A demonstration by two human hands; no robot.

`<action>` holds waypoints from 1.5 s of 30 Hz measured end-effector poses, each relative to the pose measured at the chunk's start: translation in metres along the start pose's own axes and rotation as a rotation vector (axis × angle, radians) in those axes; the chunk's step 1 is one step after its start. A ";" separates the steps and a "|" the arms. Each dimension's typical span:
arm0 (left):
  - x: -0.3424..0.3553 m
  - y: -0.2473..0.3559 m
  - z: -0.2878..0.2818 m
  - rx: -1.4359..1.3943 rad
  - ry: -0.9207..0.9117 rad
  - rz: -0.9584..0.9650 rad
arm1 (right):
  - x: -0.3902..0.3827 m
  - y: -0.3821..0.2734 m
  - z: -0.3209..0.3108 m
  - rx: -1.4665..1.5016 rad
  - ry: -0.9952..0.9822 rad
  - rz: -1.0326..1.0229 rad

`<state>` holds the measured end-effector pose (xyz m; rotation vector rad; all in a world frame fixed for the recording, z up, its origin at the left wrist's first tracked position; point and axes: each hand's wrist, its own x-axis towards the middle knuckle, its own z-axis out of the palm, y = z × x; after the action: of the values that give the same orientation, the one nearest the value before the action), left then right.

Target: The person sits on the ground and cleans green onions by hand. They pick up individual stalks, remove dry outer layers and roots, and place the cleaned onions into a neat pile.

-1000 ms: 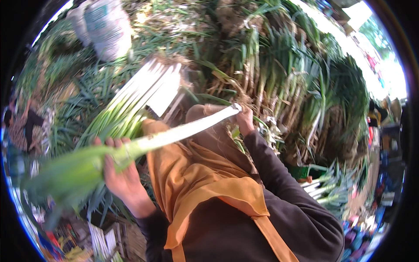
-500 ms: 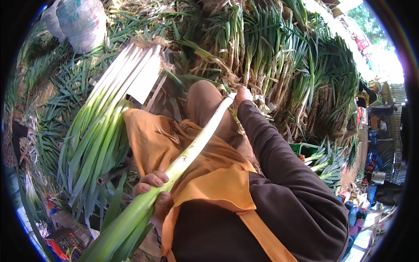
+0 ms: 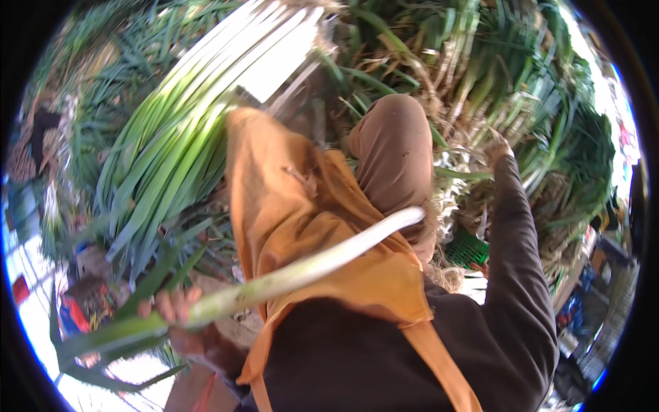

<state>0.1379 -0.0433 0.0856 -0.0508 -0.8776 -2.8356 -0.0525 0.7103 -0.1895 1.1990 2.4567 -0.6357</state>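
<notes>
My left hand (image 3: 177, 317) is closed around a long leek (image 3: 309, 264) at the green part of its stem. The leek slants across my lap, its smooth white end bare of roots and the leaves trailing off to the lower left. My right arm reaches out to the right, where my right hand (image 3: 498, 147) is at a heap of leeks (image 3: 473, 103) with dry outer leaves. That hand is small and blurred, so its fingers and anything in them cannot be made out.
A row of pale-stemmed leeks (image 3: 182, 117) lies on a low support beyond my left knee. A yellow-orange apron (image 3: 274, 199) covers my lap. A green plastic crate (image 3: 468, 248) sits beside my right leg. Loose leaves (image 3: 117, 69) are strewn at the far left.
My right hand has left the leek's white end and moved right to the heap. My left hand has shifted left with the leek, which lies flatter now. The whole view has swung.
</notes>
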 end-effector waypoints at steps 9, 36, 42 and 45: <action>0.069 -0.059 0.002 0.279 -0.121 -0.050 | -0.212 -0.179 0.018 0.257 -0.525 -1.212; 0.115 -0.079 0.047 -0.038 -0.451 -0.082 | -0.483 -0.246 0.044 0.689 -0.189 -1.397; 0.112 -0.079 0.060 0.122 -0.376 -0.020 | -0.472 -0.241 0.035 1.306 -0.749 -0.741; 0.121 -0.068 0.059 0.198 -0.280 0.027 | -0.423 -0.218 0.027 1.539 -1.119 -0.577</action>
<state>0.0054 0.0265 0.1063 -0.4390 -1.1984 -2.7426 0.0248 0.3010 0.0428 0.0643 0.9926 -2.6158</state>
